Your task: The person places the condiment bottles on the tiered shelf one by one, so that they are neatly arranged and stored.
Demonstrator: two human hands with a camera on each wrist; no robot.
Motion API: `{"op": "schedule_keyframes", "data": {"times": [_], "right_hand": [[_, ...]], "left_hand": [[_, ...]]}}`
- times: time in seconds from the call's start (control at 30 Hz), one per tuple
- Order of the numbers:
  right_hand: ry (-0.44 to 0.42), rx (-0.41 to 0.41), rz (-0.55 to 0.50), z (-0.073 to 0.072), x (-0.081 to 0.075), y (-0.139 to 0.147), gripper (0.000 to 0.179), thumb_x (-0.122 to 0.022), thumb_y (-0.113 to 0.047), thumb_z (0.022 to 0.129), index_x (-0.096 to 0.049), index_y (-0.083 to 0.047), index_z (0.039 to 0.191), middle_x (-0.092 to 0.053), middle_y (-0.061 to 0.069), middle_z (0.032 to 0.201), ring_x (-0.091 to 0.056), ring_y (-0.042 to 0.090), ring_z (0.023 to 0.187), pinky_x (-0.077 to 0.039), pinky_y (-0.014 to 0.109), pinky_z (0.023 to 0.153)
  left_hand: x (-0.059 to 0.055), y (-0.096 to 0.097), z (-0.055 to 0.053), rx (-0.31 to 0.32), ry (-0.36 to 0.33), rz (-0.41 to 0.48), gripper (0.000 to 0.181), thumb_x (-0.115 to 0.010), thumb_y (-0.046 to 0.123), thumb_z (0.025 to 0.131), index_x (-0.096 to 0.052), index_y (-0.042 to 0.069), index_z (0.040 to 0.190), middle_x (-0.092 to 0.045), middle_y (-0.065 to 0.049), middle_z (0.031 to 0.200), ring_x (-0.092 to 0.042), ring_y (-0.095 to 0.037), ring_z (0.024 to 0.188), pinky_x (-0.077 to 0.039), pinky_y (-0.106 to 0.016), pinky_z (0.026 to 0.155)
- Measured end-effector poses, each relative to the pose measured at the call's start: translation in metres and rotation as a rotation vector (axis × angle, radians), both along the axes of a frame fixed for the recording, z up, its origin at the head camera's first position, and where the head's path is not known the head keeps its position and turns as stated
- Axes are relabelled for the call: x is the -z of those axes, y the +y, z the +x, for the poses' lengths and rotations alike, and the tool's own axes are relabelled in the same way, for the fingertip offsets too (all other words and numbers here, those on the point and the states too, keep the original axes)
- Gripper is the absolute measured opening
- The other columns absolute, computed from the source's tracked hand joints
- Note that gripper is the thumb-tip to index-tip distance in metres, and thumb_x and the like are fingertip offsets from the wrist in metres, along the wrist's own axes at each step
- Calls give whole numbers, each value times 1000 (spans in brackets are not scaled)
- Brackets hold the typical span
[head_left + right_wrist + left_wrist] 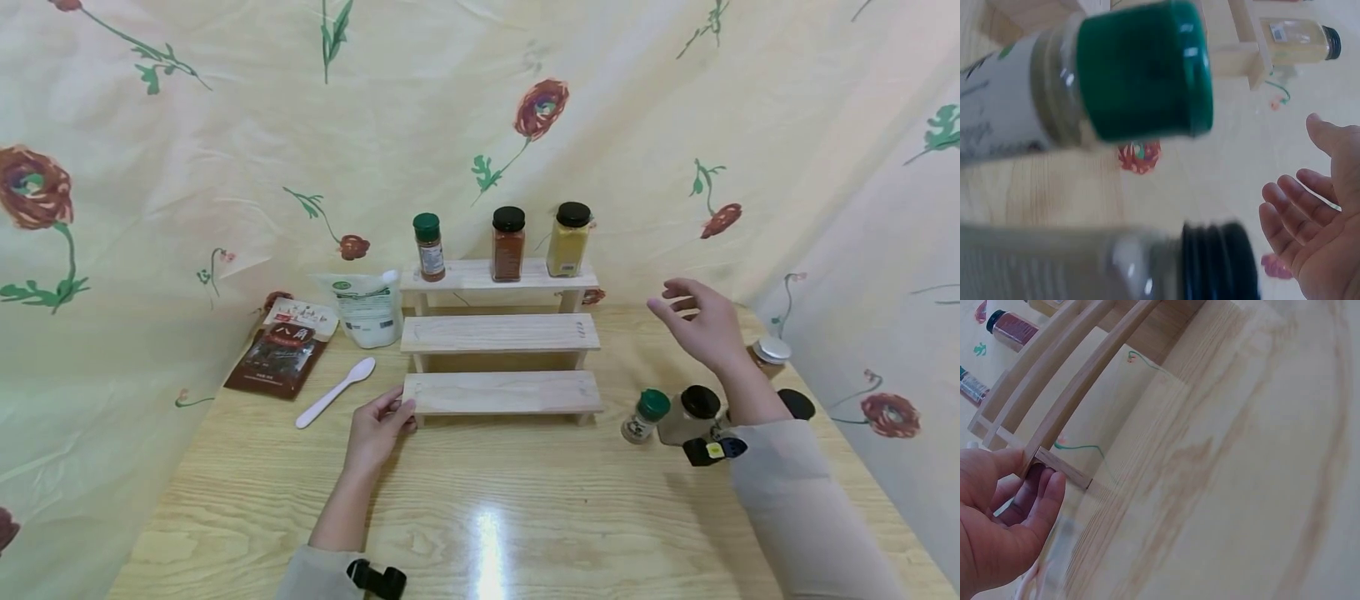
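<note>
A three-step wooden rack (501,393) stands on the table. My left hand (377,432) holds the left end of its lowest step, thumb and fingers around the board's corner, as the left wrist view (1010,512) shows close up. On the top step stand a green-capped shaker (430,247), a black-capped jar of red-brown spice (508,244) and a black-capped jar of yellow powder (568,240). Right of the rack, my right hand (701,321) is raised with nothing in it, fingers loosely bent. Below it are another green-capped shaker (645,417) and a black-capped jar (687,417).
Left of the rack lie a brown spice packet (283,348) and a white spoon (335,393); a white pouch (367,310) stands behind them. A silver-lidded jar (770,356) and another black lid (796,404) show past my right forearm. Flowered cloth (247,167) hangs behind.
</note>
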State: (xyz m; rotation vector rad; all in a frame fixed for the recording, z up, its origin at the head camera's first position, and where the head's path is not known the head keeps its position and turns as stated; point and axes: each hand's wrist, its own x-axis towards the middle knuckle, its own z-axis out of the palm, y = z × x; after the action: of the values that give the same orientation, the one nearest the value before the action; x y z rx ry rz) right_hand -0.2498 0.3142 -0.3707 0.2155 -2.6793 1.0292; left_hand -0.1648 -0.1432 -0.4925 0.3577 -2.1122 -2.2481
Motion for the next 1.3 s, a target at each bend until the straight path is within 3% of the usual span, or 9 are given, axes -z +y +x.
{"op": "schedule_keyframes", "data": {"times": [0.07,0.13,0.23,0.3,0.4,0.77,0.87,1.0,1.3], "right_hand": [[-14,8,1,2,1,5,65,-59,-45,102,-49,4,144,-57,26,131,-57,43,111,-54,50,84],[-24,17,-2,5,1,10,66,-59,-46,101,-49,3,144,-57,25,132,-57,42,112,-54,34,82],[-17,37,15,9,2,17,65,-59,-47,101,-51,3,142,-57,24,131,-58,41,110,-45,12,72],[11,48,35,10,3,23,62,-60,-44,101,-53,4,140,-60,26,128,-60,42,108,-41,5,65],[23,70,67,13,5,32,61,-61,-42,101,-54,6,138,-61,27,126,-61,45,106,-39,5,61],[-22,140,103,23,12,67,63,-59,-41,103,-50,9,140,-58,32,127,-57,49,111,-43,23,71],[-28,165,116,26,15,76,64,-58,-41,103,-49,10,141,-57,33,128,-54,50,114,-51,40,76],[-41,179,136,28,19,88,65,-59,-41,103,-48,12,140,-53,37,129,-49,54,117,-46,67,87],[-96,221,163,34,28,115,72,-61,-42,101,-45,17,139,-44,43,134,-44,60,119,-39,76,96]], "left_hand": [[0,0,0,1,1,-3,42,-69,1,95,-60,-7,135,-63,-11,98,-69,-10,76,-64,-24,72],[-1,0,1,2,0,-3,42,-70,2,95,-60,-7,135,-63,-10,98,-69,-10,76,-64,-24,72],[-1,0,1,5,-1,-3,42,-70,3,96,-60,-6,136,-63,-11,98,-69,-10,77,-64,-24,72],[-1,0,1,5,-3,-5,42,-70,3,96,-60,-6,136,-63,-11,98,-69,-10,78,-64,-24,73],[-2,0,0,2,-7,-2,41,-69,3,96,-60,-5,136,-62,-11,98,-69,-11,78,-64,-24,73],[0,0,0,3,-10,5,41,-68,0,96,-59,-7,136,-61,-13,101,-68,-8,77,-64,-23,73],[-1,0,1,6,-4,9,41,-68,-1,96,-59,-8,135,-61,-12,100,-69,-8,77,-64,-23,72],[-1,0,0,6,-3,11,41,-68,-1,96,-59,-8,136,-62,-11,99,-69,-9,76,-64,-23,72],[0,0,0,4,-1,1,41,-68,0,96,-59,-7,136,-61,-10,98,-68,-8,76,-64,-23,72]]}}
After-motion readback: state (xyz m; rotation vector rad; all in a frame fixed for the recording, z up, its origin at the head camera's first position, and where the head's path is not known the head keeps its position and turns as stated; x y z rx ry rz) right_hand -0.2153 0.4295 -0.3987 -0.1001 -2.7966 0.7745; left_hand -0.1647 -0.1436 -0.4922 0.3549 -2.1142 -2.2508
